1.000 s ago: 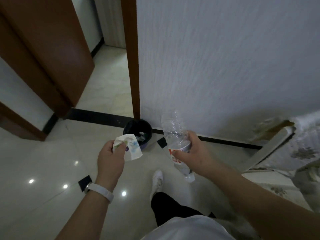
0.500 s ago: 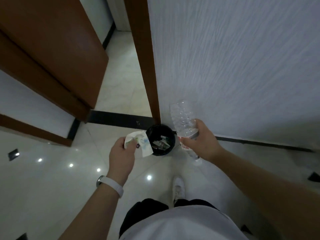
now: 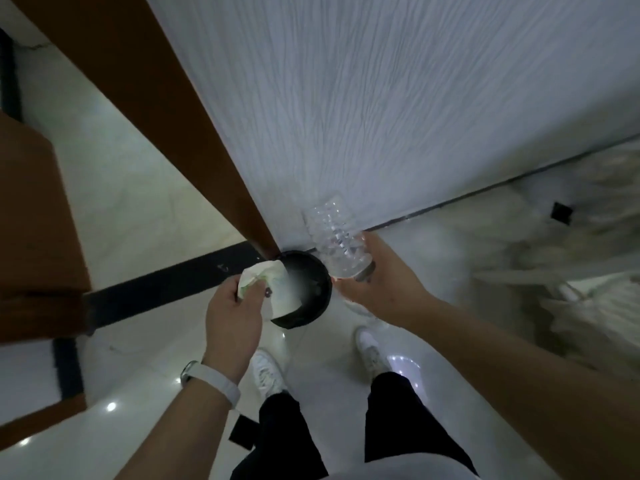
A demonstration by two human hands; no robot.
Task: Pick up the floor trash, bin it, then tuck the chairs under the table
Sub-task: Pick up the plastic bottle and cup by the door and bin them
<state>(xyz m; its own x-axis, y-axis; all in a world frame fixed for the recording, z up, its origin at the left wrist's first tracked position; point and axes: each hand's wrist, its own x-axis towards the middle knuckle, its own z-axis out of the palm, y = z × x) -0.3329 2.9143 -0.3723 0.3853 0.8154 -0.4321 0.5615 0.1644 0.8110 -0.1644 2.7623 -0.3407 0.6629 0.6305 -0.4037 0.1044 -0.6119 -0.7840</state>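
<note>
Two bits of trash are in my hands, both held over the black bin (image 3: 304, 320), which stands on the pale floor (image 3: 145, 209) in the corner where the brown door frame (image 3: 166, 109) meets the white wall (image 3: 398, 98).

My left hand (image 3: 232, 317) pinches a crumpled white paper (image 3: 280, 289) with green print between thumb and curled fingers. The paper hangs over the left part of the bin's opening and hides that side of it.

My right hand (image 3: 384, 282) has its fingers wrapped round a clear plastic bottle (image 3: 337, 237). The bottle is tilted, its base pointing up toward the wall and its neck end under my palm, and it sits over the bin's right rim.

What lies inside the bin is too dark and blurred to tell. The foot of the door frame comes down right at the bin's far rim, and the wall is just behind it, so the bin is hemmed in on those two sides.

A black strip (image 3: 162, 289) in the floor runs left from the bin to a brown door (image 3: 34, 220). My white shoes (image 3: 266, 372) stand just on my side of the bin, one on each side. A white band (image 3: 214, 384) is on my left wrist. A small black square (image 3: 561, 213) is set in the floor near the wall on the right, beside something pale and blurred that I cannot make out.
</note>
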